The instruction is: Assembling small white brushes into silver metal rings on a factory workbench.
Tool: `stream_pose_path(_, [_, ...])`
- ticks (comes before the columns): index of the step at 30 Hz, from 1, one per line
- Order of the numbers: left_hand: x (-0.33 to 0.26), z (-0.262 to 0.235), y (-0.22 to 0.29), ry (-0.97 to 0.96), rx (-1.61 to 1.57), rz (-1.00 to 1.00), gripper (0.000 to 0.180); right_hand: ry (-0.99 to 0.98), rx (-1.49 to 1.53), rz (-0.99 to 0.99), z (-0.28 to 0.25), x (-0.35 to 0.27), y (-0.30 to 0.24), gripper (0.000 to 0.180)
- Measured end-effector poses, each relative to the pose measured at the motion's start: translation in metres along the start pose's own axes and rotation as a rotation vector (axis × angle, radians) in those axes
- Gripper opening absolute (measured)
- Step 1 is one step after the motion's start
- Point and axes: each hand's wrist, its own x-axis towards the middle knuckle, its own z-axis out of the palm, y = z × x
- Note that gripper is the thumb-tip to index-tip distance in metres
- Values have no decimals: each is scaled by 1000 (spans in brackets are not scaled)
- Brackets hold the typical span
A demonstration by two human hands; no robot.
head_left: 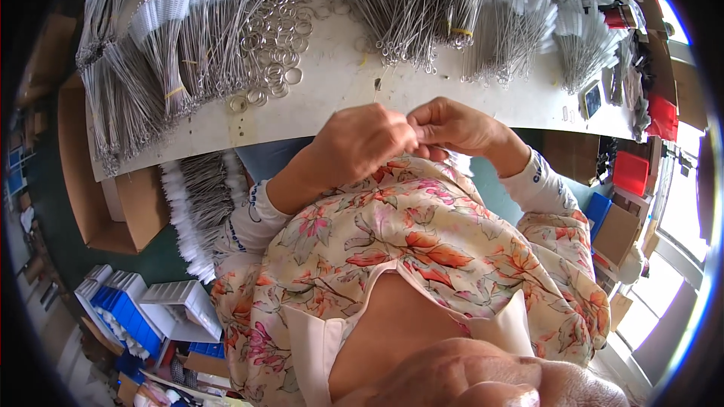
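Note:
Before my chest, just off the table's near edge, both hands meet with their fingertips touching. My left hand is closed, its fingers curled in a pinch. Thumb and fingers of my right hand are also pinched together against it. Whatever sits between the fingertips is too small and hidden to make out. A bit of white bristle shows just below my right hand. Nearest on the table are bundles of wire-handled bristle brushes with looped ends, and a heap of metal split rings to the left.
More brush bundles cover the left of the white table, others the right. A phone-like device lies at the right edge. Below left stand a cardboard box and stacked brushes; red bins stand at right.

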Motion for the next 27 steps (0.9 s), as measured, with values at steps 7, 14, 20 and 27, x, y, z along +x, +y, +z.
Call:
stream_pose_path(7, [36, -52, -97, -229, 769, -318, 11, 747, -1424, -87, -23, -27, -2, 11])
stream_pose_path(14, [29, -63, -105, -351, 854, -300, 15, 798, -1206, -484, -23, -3, 23, 7])
stream_pose_path(20, [39, -87, -81, 186, -112, -760, 21, 708, -637, -688, -4, 8, -32, 10])
stream_pose_path(27, [39, -54, -27, 319, -1092, -757, 17, 551, -477, -797, 28, 28, -58, 17])
